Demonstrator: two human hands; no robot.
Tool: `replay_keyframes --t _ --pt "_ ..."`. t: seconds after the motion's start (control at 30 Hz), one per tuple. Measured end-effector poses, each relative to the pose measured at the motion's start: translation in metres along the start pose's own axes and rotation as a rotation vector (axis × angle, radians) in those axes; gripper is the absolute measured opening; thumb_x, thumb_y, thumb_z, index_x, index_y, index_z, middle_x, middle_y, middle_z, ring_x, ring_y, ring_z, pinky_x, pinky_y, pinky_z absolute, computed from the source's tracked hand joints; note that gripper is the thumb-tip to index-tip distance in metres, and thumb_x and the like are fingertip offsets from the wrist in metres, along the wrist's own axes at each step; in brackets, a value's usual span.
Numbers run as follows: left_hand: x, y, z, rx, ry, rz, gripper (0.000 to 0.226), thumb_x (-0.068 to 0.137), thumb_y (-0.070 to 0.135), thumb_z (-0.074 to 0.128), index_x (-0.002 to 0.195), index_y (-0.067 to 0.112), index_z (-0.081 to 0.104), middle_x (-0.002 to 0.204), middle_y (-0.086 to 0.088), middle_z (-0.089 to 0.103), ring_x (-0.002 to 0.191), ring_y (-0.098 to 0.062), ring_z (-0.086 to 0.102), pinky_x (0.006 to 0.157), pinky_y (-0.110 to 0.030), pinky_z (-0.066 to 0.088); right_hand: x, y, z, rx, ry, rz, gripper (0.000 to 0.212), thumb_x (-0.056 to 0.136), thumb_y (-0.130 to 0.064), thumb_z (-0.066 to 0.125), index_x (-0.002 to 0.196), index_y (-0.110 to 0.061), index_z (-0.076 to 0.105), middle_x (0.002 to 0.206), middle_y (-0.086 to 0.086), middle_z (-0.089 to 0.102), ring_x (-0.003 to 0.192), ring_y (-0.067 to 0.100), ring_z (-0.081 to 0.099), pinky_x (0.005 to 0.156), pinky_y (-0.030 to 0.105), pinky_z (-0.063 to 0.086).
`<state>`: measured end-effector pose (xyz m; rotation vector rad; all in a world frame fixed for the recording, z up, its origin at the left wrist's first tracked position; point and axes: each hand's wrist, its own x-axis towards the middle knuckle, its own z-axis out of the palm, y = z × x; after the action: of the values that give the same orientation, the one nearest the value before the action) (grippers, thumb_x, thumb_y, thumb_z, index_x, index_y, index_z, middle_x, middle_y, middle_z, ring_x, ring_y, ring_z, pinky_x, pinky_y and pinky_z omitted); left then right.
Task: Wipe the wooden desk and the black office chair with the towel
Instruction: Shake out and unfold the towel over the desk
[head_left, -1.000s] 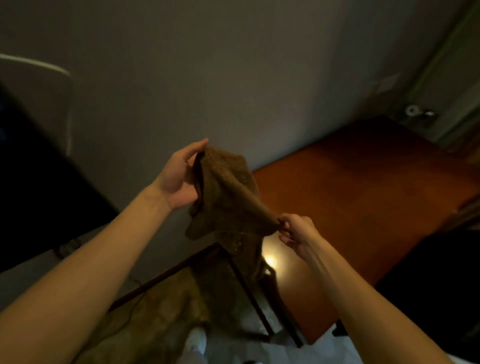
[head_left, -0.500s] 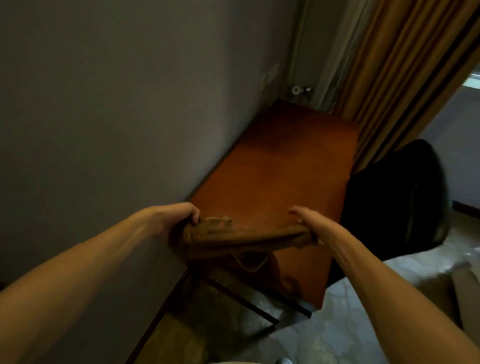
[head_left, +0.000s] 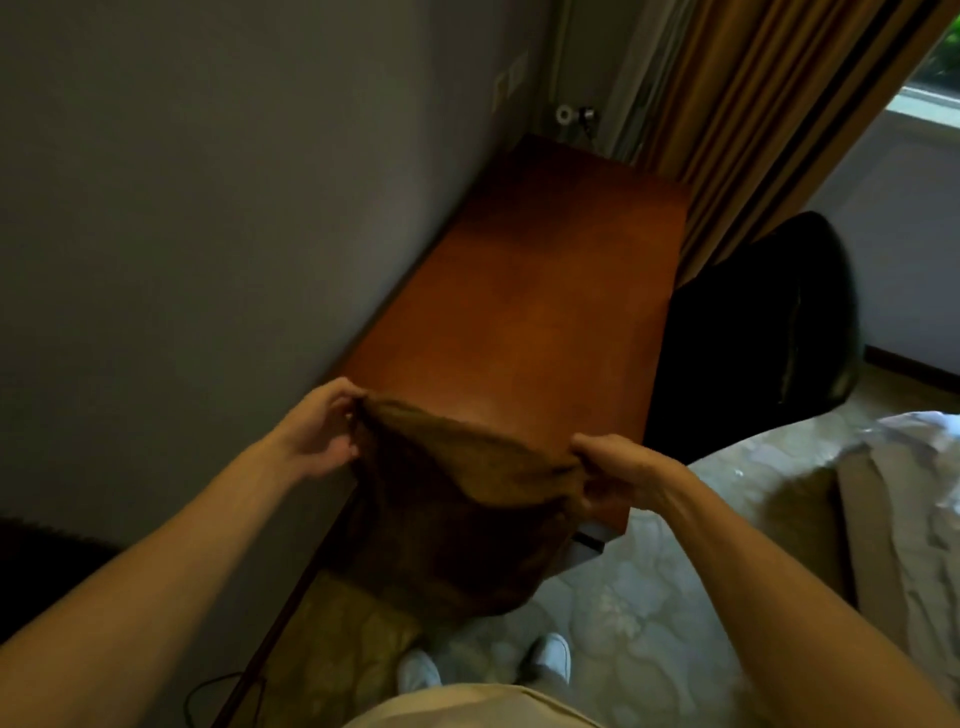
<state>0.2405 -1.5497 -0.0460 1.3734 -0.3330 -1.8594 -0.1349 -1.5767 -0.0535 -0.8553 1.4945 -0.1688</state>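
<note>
The grey wall (head_left: 208, 208) fills the left of the view, and along it runs the wooden desk (head_left: 524, 291); its reddish top shows no streak or damp patch that the dim light lets me make out, and the cloth is not lying on it, so I judge the desk not yet wiped, or at most barely begun; a tan curtain (head_left: 727, 104) hangs by the desk's far right corner; the black office chair (head_left: 753, 332) stands against the desk's right edge, well apart from both hands, with nothing touching it, so that half of the task looks wholly left to do; the brown towel (head_left: 452, 514) is in the air at the near end of the desk, stretched by its top edge between the two hands and hanging down in front of the desk's near edge toward the floor; whether its lower part brushes the desk's end I cannot tell; the left hand (head_left: 322, 431) pinches the towel's left corner, fingers curled over the hem beside the wall; the right hand (head_left: 613, 467) pinches the right corner, thumb and fingers closed on the cloth over the desk's near right corner; this reads as spreading or folding the towel ahead of a first pass; what remains, by my reckoning, is laying it on the top, working along the desk, then doing the chair; white shoes (head_left: 553, 657) show below, on the floor near the foot of the desk
</note>
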Motion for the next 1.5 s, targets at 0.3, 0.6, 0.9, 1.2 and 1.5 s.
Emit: replay_keyframes --t 0.3,0.6,0.9,1.2,1.5 --pt "-0.03 -0.006 0.009 0.682 -0.117 -0.264 0.057 0.077 0.056 0.075 0.103 0.005 0.081 0.105 -0.014 0.077 0.088 -0.023 0.074 0.076 -0.032 0.058 -0.056 -0.079 0.009 0.552 -0.087 -0.357 0.014 0.086 -0.02 0.064 0.08 -0.015 0.052 0.055 -0.004 0.056 0.049 0.012 0.057 0.049 0.026 0.052" --pt "-0.028 0.066 0.072 0.229 -0.057 0.216 0.037 0.103 0.038 0.052 0.073 0.022 0.066 0.065 -0.001 0.064 0.062 -0.014 0.067 0.065 -0.033 0.055 -0.05 -0.115 -0.014 0.666 0.144 -0.252 0.022 0.086 -0.03 0.077 0.092 -0.015 0.061 0.054 0.001 0.064 0.045 0.014 0.063 0.049 0.028 0.055" --pt "0.016 0.196 0.139 0.181 0.12 0.513 0.025 0.104 0.031 0.053 0.082 0.019 0.054 0.06 0.004 0.046 0.052 -0.008 0.048 0.054 -0.019 0.042 -0.035 -0.192 -0.075 0.958 0.435 -0.522 0.018 0.083 0.006 0.071 0.079 -0.01 0.063 0.082 0.009 0.061 0.07 0.021 0.061 0.052 0.025 0.051" --pt "0.087 0.312 0.216 0.42 0.244 0.665 0.015 0.097 0.031 0.065 0.087 0.02 0.063 0.068 0.005 0.06 0.056 -0.008 0.058 0.054 -0.022 0.044 -0.007 -0.276 -0.162 0.679 0.658 -0.681 0.029 0.089 0.011 0.06 0.092 -0.018 0.061 0.085 0.006 0.059 0.073 0.017 0.061 0.067 0.031 0.055" --pt "0.153 0.358 0.24 0.436 0.329 0.58 0.019 0.089 0.039 0.074 0.091 0.022 0.066 0.085 0.003 0.062 0.079 -0.012 0.063 0.07 -0.029 0.056 0.027 -0.324 -0.215 0.492 0.831 -0.816 0.03 0.079 0.009 0.065 0.082 -0.022 0.065 0.079 0.004 0.064 0.078 0.024 0.067 0.07 0.045 0.06"
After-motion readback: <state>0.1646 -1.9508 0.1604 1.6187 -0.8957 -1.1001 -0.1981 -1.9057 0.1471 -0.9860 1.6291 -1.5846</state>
